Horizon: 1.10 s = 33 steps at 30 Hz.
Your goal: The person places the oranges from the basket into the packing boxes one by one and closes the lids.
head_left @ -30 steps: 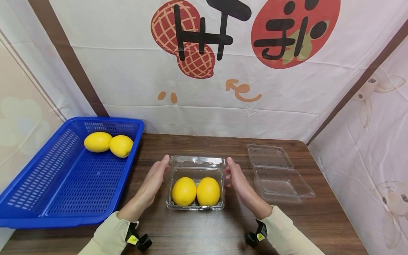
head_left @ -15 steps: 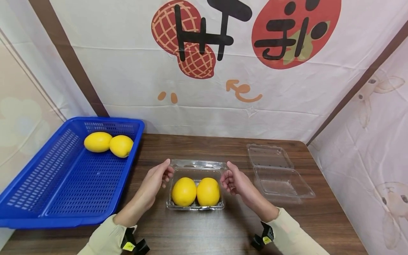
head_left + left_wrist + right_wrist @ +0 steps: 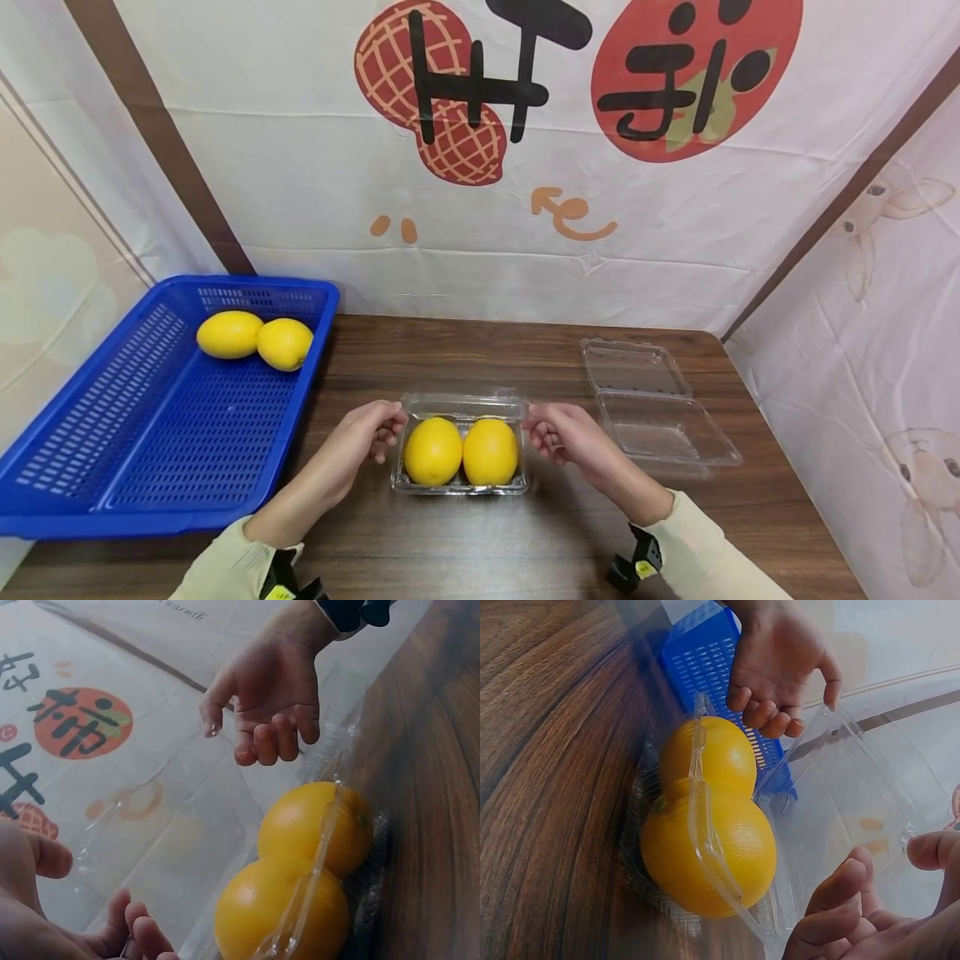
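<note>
Two yellow lemons (image 3: 433, 451) sit side by side in the base of a clear plastic clamshell box (image 3: 459, 490) in front of me. Its hinged lid (image 3: 465, 406) stands raised and leans over the fruit toward me. My left hand (image 3: 366, 429) is at the lid's left corner, the thumb tip against it and the other fingers loosely bent below. On the opposite corner, my right hand (image 3: 572, 432) touches the lid with its thumb, its fingers also loosely bent. Both wrist views show the palms facing each other across the box, with the lid between the thumbs.
A blue perforated basket (image 3: 191, 521) on the left holds two more lemons (image 3: 229, 334). To the right lies another clear clamshell box (image 3: 675, 425), unfolded on the brown wooden table (image 3: 465, 550). A printed white cloth (image 3: 480, 283) hangs behind the table.
The lid has tilted from further back toward me, over the lemons. Both hands have come nearer with it, their fingers bending more. The box base has stayed put.
</note>
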{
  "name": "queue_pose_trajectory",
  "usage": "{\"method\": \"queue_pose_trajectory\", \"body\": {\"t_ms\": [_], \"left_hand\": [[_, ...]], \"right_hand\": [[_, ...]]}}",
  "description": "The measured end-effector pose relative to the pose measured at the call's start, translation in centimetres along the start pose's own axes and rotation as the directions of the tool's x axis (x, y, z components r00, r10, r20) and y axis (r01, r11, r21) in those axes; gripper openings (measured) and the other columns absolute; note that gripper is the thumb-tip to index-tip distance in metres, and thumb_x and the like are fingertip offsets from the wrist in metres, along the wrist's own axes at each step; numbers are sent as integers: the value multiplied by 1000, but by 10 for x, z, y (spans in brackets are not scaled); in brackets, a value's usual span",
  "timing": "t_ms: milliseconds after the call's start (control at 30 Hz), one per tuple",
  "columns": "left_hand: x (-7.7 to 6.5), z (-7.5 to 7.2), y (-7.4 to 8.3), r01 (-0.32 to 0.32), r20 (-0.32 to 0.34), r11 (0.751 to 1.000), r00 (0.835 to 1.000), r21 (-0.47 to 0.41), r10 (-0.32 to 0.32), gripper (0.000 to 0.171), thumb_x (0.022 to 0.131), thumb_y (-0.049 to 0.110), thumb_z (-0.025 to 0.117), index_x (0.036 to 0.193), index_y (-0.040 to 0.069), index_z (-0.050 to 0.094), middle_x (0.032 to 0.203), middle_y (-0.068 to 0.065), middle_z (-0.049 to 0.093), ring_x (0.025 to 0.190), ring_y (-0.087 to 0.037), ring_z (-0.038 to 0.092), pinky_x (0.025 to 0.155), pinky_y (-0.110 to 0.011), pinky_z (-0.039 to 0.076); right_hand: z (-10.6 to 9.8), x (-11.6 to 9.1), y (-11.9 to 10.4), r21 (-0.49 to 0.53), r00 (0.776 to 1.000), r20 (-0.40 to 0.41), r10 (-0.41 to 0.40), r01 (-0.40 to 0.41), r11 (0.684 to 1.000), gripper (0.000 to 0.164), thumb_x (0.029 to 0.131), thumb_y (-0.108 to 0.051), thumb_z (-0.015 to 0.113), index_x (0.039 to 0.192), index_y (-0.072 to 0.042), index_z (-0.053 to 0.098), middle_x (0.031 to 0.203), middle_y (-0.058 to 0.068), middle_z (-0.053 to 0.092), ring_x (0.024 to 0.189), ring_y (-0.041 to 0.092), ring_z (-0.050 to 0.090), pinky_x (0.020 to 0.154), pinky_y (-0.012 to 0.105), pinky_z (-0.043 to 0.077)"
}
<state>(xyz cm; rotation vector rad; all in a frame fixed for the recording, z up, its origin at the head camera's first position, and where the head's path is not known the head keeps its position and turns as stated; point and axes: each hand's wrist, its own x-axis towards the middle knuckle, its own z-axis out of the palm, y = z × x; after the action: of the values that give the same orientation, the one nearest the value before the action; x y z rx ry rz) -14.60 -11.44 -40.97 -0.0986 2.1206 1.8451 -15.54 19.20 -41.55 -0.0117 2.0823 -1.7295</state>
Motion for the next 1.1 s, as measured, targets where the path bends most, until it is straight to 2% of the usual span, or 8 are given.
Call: {"method": "queue_pose_trajectory", "body": {"t_ms": [300, 433, 667, 1100], "left_hand": [[-7, -5, -6, 45, 62, 997, 997, 64, -49, 23, 101, 18, 49, 106, -2, 60, 94, -7, 54, 83, -20, 49, 63, -28, 41], [-9, -6, -9, 61, 63, 994, 996, 88, -67, 26, 100, 20, 52, 109, -3, 60, 94, -7, 54, 83, -20, 50, 62, -28, 41], [-9, -10, -18, 50, 98, 991, 993, 128, -63, 30, 101, 22, 52, 113, -3, 61, 94, -5, 54, 83, -19, 51, 61, -28, 42], [-11, -10, -24, 66, 74, 983, 994, 171, -80, 26, 99, 23, 58, 109, -1, 63, 94, -5, 57, 84, -20, 53, 62, -30, 46]], "right_hand": [[-4, -5, 7, -26, 998, 59, -2, 4, 1000, 22, 99, -26, 58, 93, -6, 63, 75, 3, 58, 66, 14, 52, 56, 25, 38], [-4, -5, 11, -40, 997, 82, -2, 5, 999, 22, 99, -25, 60, 93, -5, 62, 77, 3, 58, 66, 13, 51, 57, 26, 38], [-5, -6, 15, -64, 993, 117, 9, -1, 998, 21, 98, -23, 61, 95, -2, 61, 78, 2, 58, 66, 13, 51, 57, 25, 39], [-3, -7, 23, -90, 991, 134, 11, 1, 996, 15, 96, -21, 63, 96, -7, 59, 77, 1, 58, 66, 13, 54, 55, 24, 38]]}}
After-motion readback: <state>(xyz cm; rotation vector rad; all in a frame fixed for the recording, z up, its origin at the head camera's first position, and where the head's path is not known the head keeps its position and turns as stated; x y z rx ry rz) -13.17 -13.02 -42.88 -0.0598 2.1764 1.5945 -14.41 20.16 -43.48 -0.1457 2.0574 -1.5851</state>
